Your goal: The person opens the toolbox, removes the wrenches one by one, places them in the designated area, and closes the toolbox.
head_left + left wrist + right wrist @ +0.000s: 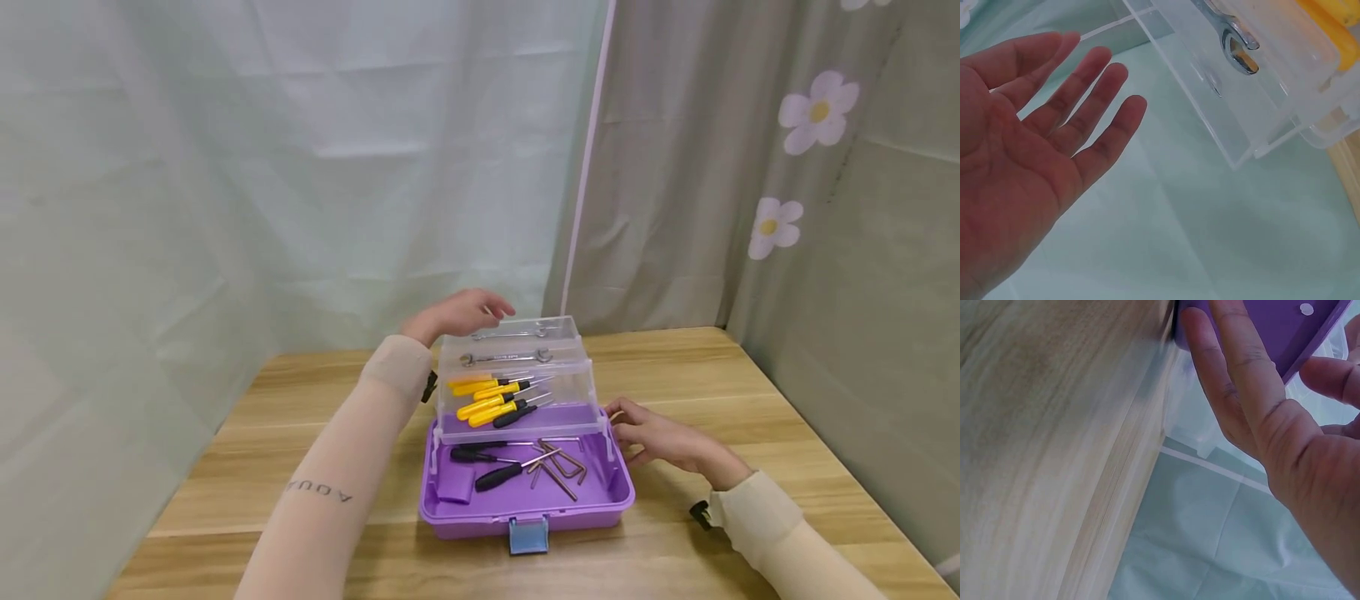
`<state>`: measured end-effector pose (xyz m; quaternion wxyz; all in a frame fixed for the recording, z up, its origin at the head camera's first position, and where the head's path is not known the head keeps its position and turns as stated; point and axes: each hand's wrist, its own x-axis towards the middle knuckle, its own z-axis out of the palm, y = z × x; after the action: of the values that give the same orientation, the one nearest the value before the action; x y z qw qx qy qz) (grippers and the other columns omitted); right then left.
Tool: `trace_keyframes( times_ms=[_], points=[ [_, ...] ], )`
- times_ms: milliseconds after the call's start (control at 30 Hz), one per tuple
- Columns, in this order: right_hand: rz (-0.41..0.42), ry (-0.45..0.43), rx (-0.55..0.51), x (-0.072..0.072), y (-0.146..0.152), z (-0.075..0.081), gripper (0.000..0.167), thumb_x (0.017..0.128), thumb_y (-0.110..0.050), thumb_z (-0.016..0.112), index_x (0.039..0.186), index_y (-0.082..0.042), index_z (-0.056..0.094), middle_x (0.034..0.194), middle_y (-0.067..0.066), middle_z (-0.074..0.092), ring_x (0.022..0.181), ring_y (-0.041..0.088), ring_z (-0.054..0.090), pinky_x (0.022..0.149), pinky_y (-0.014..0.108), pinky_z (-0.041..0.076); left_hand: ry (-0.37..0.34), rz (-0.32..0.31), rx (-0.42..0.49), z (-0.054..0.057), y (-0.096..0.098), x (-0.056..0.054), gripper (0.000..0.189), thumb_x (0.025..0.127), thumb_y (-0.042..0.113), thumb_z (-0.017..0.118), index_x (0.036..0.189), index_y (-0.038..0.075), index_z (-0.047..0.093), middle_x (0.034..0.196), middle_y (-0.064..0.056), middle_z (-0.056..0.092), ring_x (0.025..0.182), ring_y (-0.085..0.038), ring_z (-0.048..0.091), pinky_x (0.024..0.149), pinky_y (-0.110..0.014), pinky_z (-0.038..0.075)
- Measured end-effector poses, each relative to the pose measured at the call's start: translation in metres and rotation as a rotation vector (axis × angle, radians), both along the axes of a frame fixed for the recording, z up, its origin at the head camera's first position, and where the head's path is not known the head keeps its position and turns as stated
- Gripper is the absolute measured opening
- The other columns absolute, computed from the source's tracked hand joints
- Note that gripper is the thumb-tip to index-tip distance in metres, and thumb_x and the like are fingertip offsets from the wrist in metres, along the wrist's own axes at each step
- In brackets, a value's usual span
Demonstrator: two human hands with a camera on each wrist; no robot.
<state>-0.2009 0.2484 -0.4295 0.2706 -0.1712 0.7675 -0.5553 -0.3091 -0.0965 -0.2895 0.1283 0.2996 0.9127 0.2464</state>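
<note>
An opened purple toolbox (592, 518) stands on the table, its clear tiered trays (447, 367) raised at the back. Wrenches (506, 358) lie in the upper tiers, with several yellow-handled screwdrivers (492, 411) below them. Black-handled screwdrivers (498, 477) and bronze-coloured hex keys (558, 482) lie in the purple bottom. My left hand (463, 313) hovers by the top tray's upper left, holding nothing; the left wrist view shows its fingers spread, apart from the tray. At the box's right wall is my right hand (663, 437), fingers extended against the purple side in the right wrist view.
The wooden table (300, 467) carries the toolbox near its middle. A blue latch (528, 536) hangs at the box's front. Pale curtains (375, 167) enclose the table's back and sides, with white flowers (819, 112) printed on the right part.
</note>
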Motion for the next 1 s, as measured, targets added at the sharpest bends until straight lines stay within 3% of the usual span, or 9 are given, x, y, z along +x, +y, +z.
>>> trace_keyframes(
  times_ms=[167,400,533,800,1000],
  points=[
    [-0.011,0.003,0.005,0.0,0.001,0.001,0.039,0.108,-0.018,0.049,0.138,0.004,0.036,0.142,0.031,0.043,0.114,0.03,0.063,0.086,0.046,0.061,-0.024,-0.033,-0.066,0.003,0.006,-0.003,0.04,0.106,0.009,0.049,0.145,0.006,0.06,0.144,-0.016,0.06,0.133,-0.033,0.055,0.11,-0.046,0.048],
    [-0.017,0.009,0.003,-0.001,-0.001,0.003,0.039,0.107,-0.017,0.049,0.138,0.003,0.036,0.141,0.029,0.043,0.112,0.029,0.063,0.086,0.047,0.061,-0.042,-0.01,-0.159,0.006,0.013,-0.006,0.039,0.107,0.011,0.051,0.146,0.008,0.059,0.148,-0.017,0.056,0.135,-0.033,0.053,0.112,-0.046,0.046],
    [-0.016,0.013,0.006,-0.001,0.0,0.004,0.039,0.107,-0.016,0.049,0.138,0.004,0.037,0.141,0.03,0.043,0.112,0.03,0.063,0.086,0.047,0.061,-0.045,-0.01,-0.194,0.003,0.019,-0.007,0.039,0.107,0.01,0.052,0.146,0.007,0.059,0.149,-0.018,0.055,0.136,-0.033,0.052,0.112,-0.045,0.046],
    [-0.007,0.013,0.005,0.0,0.001,0.002,0.039,0.107,-0.017,0.049,0.138,0.003,0.037,0.141,0.03,0.043,0.114,0.03,0.063,0.086,0.048,0.061,-0.088,0.04,-0.225,-0.004,0.024,-0.014,0.04,0.108,0.011,0.053,0.148,0.006,0.056,0.15,-0.017,0.054,0.136,-0.033,0.052,0.113,-0.046,0.046],
    [-0.009,0.017,0.01,-0.001,0.001,0.002,0.039,0.107,-0.018,0.049,0.138,0.003,0.037,0.142,0.029,0.043,0.115,0.031,0.062,0.086,0.047,0.061,-0.118,0.103,-0.259,-0.003,0.027,-0.02,0.042,0.108,0.016,0.053,0.15,0.012,0.056,0.156,-0.011,0.05,0.14,-0.032,0.047,0.115,-0.049,0.041]
  ],
)
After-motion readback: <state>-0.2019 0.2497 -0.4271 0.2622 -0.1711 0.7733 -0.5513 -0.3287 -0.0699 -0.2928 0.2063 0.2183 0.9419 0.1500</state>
